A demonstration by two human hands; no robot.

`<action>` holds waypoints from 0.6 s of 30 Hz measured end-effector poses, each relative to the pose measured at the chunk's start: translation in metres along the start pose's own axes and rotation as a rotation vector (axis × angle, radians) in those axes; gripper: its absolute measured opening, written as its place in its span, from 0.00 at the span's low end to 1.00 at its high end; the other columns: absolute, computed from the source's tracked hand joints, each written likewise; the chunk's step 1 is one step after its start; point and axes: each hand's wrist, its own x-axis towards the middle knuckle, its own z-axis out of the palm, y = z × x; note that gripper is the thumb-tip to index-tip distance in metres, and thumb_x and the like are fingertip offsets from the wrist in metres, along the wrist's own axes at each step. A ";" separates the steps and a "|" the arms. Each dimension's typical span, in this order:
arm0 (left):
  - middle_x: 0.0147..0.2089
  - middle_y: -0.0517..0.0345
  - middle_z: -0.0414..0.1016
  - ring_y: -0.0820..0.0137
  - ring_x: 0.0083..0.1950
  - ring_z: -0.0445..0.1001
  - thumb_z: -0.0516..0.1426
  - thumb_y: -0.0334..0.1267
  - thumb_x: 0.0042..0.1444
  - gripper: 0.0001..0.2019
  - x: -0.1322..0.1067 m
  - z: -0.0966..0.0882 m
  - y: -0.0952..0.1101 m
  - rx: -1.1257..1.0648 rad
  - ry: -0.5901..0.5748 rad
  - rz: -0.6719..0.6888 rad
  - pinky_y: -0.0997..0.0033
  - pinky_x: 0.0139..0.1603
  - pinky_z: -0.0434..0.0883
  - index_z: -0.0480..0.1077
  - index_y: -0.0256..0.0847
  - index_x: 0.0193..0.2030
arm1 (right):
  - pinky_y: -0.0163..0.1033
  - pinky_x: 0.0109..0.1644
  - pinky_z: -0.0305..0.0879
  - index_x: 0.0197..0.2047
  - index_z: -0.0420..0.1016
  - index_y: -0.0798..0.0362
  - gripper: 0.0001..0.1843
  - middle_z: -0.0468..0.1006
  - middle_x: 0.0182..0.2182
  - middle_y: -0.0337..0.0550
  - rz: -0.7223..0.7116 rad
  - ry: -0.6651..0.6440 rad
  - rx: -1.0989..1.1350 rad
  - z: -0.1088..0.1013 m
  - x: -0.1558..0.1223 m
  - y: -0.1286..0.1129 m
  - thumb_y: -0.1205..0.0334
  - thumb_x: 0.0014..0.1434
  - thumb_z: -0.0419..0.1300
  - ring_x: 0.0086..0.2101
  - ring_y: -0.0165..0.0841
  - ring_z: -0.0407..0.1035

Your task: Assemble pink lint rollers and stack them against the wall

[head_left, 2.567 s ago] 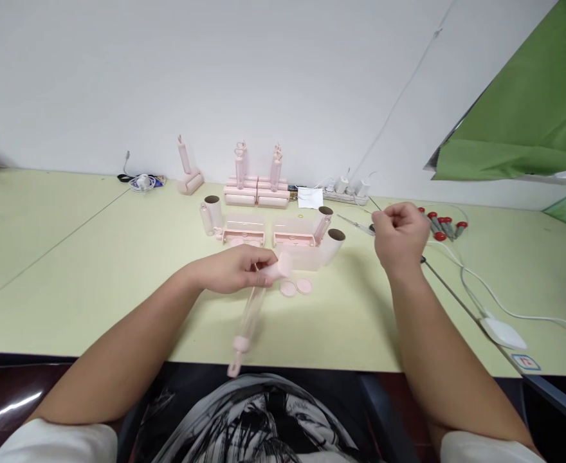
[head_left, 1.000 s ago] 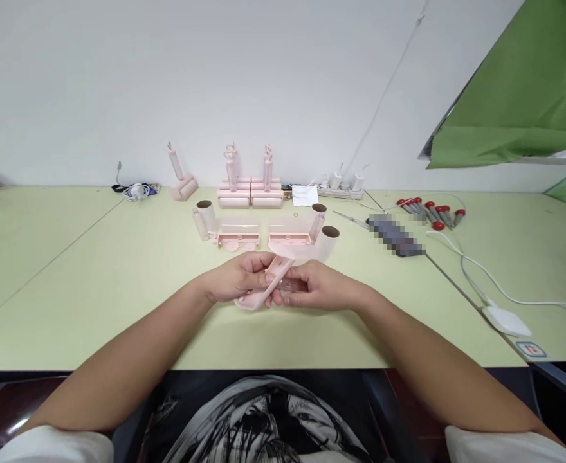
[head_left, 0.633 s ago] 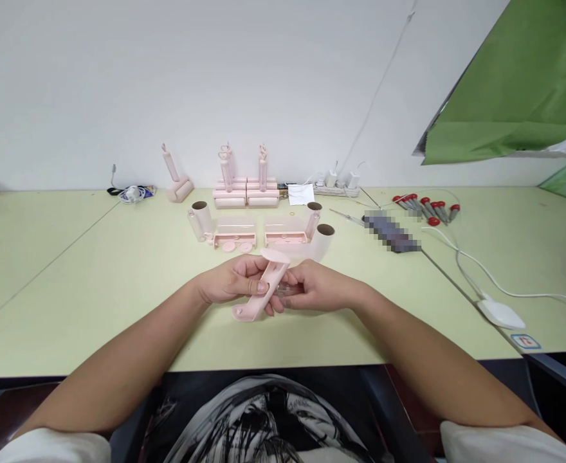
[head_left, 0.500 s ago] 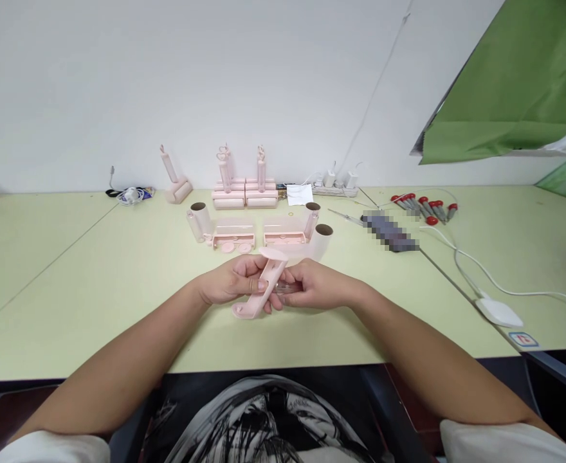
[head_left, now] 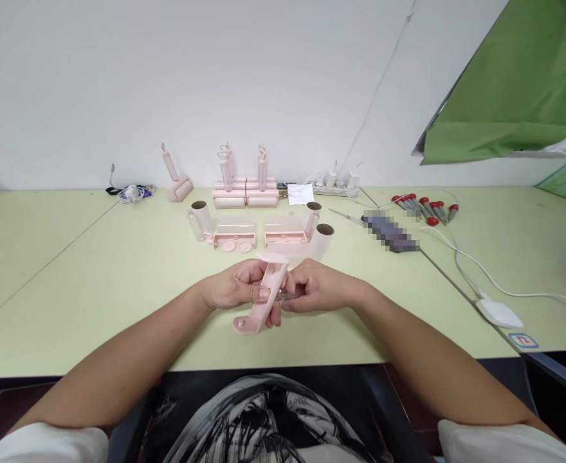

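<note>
My left hand is closed on a pink lint roller frame, thumb pressed on its trough-like inner side. The frame is tilted, its rounded end caps at top and lower left. From the right, my right hand grips a clear lint roller handle, which meets the back of the frame; most of the handle is hidden by the fingers. Just beyond my hands lie two more pink frames with clear covers, pink round caps, and white sticky rolls standing upright.
Assembled pink lint rollers stand along the wall, one more farther left. To the right are a blurred dark object, several red-capped items, a white charger pad with its cable, and a power strip.
The pink frame has tilted slightly and dropped a little toward me. My right fingers have shifted around the clear handle, which shows less now.
</note>
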 end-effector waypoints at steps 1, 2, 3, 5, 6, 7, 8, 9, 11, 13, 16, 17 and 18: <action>0.31 0.48 0.80 0.62 0.31 0.81 0.61 0.48 0.58 0.21 0.000 0.000 -0.001 -0.006 0.006 0.006 0.68 0.33 0.73 0.67 0.36 0.51 | 0.32 0.28 0.52 0.25 0.63 0.53 0.12 0.69 0.22 0.32 -0.002 0.018 -0.007 0.000 0.000 0.000 0.61 0.55 0.61 0.24 0.24 0.57; 0.31 0.48 0.80 0.62 0.31 0.80 0.62 0.48 0.58 0.21 0.001 0.001 -0.002 -0.010 0.012 0.018 0.68 0.33 0.73 0.67 0.36 0.51 | 0.31 0.28 0.51 0.24 0.63 0.53 0.12 0.67 0.21 0.32 -0.009 0.035 -0.017 -0.001 -0.001 0.000 0.61 0.55 0.62 0.23 0.24 0.56; 0.31 0.48 0.79 0.62 0.31 0.80 0.62 0.48 0.58 0.20 0.002 0.002 -0.003 -0.011 0.016 0.033 0.67 0.33 0.73 0.67 0.36 0.50 | 0.31 0.27 0.51 0.25 0.63 0.53 0.12 0.65 0.21 0.31 -0.014 0.043 -0.024 -0.001 -0.001 -0.001 0.62 0.54 0.62 0.22 0.24 0.55; 0.30 0.49 0.79 0.62 0.31 0.80 0.62 0.47 0.58 0.19 0.004 0.004 -0.006 -0.015 0.014 0.064 0.67 0.33 0.73 0.67 0.36 0.50 | 0.31 0.27 0.50 0.25 0.65 0.54 0.11 0.61 0.20 0.30 -0.022 0.040 -0.031 -0.002 -0.002 -0.003 0.62 0.55 0.62 0.22 0.23 0.53; 0.30 0.50 0.78 0.62 0.31 0.80 0.61 0.46 0.58 0.18 0.004 0.005 -0.008 -0.018 0.009 0.075 0.66 0.33 0.73 0.67 0.37 0.49 | 0.31 0.26 0.50 0.26 0.67 0.54 0.10 0.59 0.19 0.29 -0.023 0.038 -0.034 -0.002 -0.003 -0.005 0.61 0.55 0.62 0.22 0.23 0.52; 0.30 0.50 0.78 0.62 0.32 0.80 0.61 0.45 0.58 0.17 0.005 0.006 -0.009 -0.019 0.006 0.080 0.67 0.33 0.73 0.68 0.37 0.48 | 0.31 0.26 0.50 0.26 0.68 0.54 0.09 0.58 0.19 0.29 -0.020 0.034 -0.037 -0.003 -0.003 -0.006 0.61 0.55 0.62 0.21 0.23 0.52; 0.30 0.50 0.77 0.63 0.31 0.80 0.62 0.44 0.58 0.15 0.004 0.007 -0.009 -0.029 0.006 0.090 0.67 0.32 0.73 0.68 0.37 0.47 | 0.31 0.26 0.50 0.26 0.68 0.54 0.09 0.57 0.19 0.29 -0.016 0.028 -0.038 -0.004 -0.004 -0.008 0.61 0.55 0.62 0.21 0.23 0.51; 0.31 0.51 0.77 0.64 0.30 0.80 0.62 0.43 0.58 0.14 0.002 0.008 -0.009 -0.053 0.012 0.109 0.69 0.30 0.73 0.68 0.37 0.45 | 0.31 0.26 0.50 0.26 0.68 0.54 0.09 0.57 0.19 0.29 -0.010 0.019 -0.037 -0.006 -0.004 -0.008 0.61 0.55 0.62 0.21 0.23 0.52; 0.31 0.54 0.76 0.67 0.25 0.78 0.63 0.43 0.56 0.13 -0.004 0.010 -0.004 -0.119 0.032 0.169 0.72 0.25 0.71 0.68 0.39 0.43 | 0.31 0.26 0.49 0.24 0.67 0.55 0.11 0.58 0.19 0.30 0.014 0.007 -0.035 -0.012 -0.005 -0.005 0.61 0.55 0.62 0.22 0.23 0.52; 0.30 0.55 0.76 0.70 0.22 0.75 0.63 0.44 0.56 0.13 -0.012 0.009 0.005 -0.130 0.056 0.214 0.74 0.21 0.68 0.69 0.41 0.43 | 0.31 0.26 0.49 0.23 0.67 0.55 0.13 0.59 0.19 0.31 0.057 0.041 -0.025 -0.021 -0.007 0.001 0.60 0.55 0.62 0.22 0.24 0.53; 0.32 0.52 0.77 0.69 0.25 0.76 0.63 0.42 0.55 0.12 -0.016 0.002 0.017 0.135 0.205 0.162 0.71 0.23 0.70 0.72 0.37 0.42 | 0.32 0.26 0.50 0.25 0.67 0.54 0.14 0.61 0.19 0.32 0.102 0.276 0.053 -0.037 -0.010 0.013 0.56 0.54 0.64 0.22 0.25 0.54; 0.33 0.53 0.77 0.69 0.26 0.76 0.63 0.42 0.55 0.12 -0.015 -0.002 0.019 0.253 0.312 0.142 0.71 0.25 0.71 0.73 0.37 0.43 | 0.33 0.26 0.51 0.26 0.68 0.54 0.14 0.61 0.19 0.32 0.103 0.366 0.102 -0.040 -0.012 0.015 0.54 0.55 0.64 0.22 0.25 0.55; 0.33 0.54 0.77 0.69 0.28 0.76 0.63 0.41 0.56 0.13 -0.011 -0.005 0.018 0.383 0.424 0.121 0.72 0.26 0.71 0.73 0.37 0.45 | 0.33 0.26 0.51 0.28 0.68 0.54 0.15 0.62 0.19 0.32 0.101 0.435 0.152 -0.042 -0.012 0.017 0.52 0.55 0.64 0.21 0.25 0.55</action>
